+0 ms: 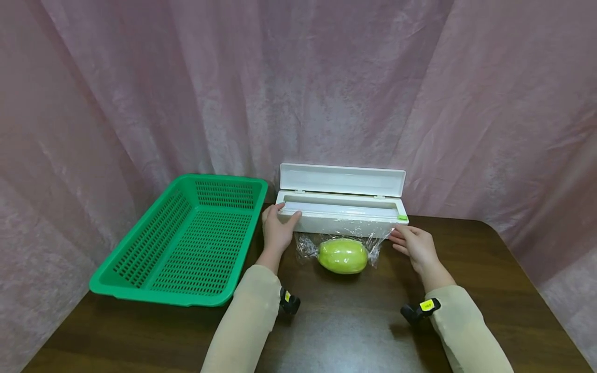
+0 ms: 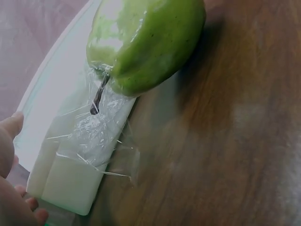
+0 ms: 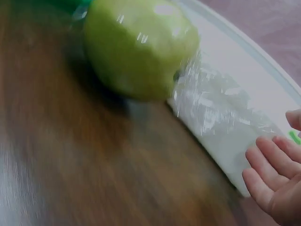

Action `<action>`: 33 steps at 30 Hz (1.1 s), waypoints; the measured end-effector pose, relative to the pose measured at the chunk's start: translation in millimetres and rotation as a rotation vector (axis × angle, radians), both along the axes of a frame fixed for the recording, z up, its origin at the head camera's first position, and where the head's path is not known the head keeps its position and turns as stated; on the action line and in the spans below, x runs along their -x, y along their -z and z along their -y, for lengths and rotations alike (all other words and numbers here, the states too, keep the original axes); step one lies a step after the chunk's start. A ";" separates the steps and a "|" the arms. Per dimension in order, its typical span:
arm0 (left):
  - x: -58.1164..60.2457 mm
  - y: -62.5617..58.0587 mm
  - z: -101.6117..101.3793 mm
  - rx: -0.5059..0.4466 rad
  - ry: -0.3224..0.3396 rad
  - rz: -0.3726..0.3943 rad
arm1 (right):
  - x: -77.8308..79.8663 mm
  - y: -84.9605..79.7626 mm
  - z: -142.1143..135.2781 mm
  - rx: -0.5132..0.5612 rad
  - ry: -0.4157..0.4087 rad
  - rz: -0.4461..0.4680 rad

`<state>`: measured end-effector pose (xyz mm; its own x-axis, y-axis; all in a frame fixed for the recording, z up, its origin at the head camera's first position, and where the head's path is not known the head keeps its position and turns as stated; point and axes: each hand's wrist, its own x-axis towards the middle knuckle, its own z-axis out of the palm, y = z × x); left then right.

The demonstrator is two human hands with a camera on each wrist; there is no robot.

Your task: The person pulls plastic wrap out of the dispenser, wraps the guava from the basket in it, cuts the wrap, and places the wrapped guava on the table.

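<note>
A glossy green oval fruit, its kind unclear, lies on the table wrapped in clear cling film. The film bunches at both ends, and a dark stem shows through it. Right behind stands a white cling film dispenser, its lid raised and a roll inside. At the dispenser's left end is my left hand, thumb and fingers spread about the corner. My right hand is by the right front corner, fingers loosely extended; whether they touch the film or box cannot be told.
A green slotted basket stands on the left of the brown wooden table, close to my left forearm. Behind the table hangs a pink curtain. A small green tab sits at the dispenser's right end.
</note>
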<state>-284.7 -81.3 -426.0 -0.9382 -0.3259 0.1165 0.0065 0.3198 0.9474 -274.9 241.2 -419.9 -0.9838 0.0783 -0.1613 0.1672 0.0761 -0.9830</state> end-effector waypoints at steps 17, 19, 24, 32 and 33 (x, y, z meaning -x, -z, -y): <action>-11.2 0.5 -4.5 -0.117 0.080 -0.169 | -18.4 -5.3 -1.2 0.206 -0.043 -0.120; -12.9 2.5 -3.2 -0.159 0.088 -0.147 | -24.3 -4.8 -4.8 0.194 -0.080 -0.144; -17.9 7.0 0.7 -0.199 0.106 -0.102 | -35.9 0.1 -13.7 0.156 -0.156 -0.192; -25.1 10.6 4.7 -0.185 0.150 -0.014 | -51.5 9.0 -23.5 0.036 -0.214 -0.241; -26.1 11.3 5.2 -0.182 0.154 -0.001 | -53.3 10.0 -24.3 0.035 -0.215 -0.237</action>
<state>-258.6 -86.5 -437.2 -0.9783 -0.1952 0.0702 0.0432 0.1392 0.9893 -221.6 265.5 -429.9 -0.9876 -0.1372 0.0759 -0.0834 0.0499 -0.9953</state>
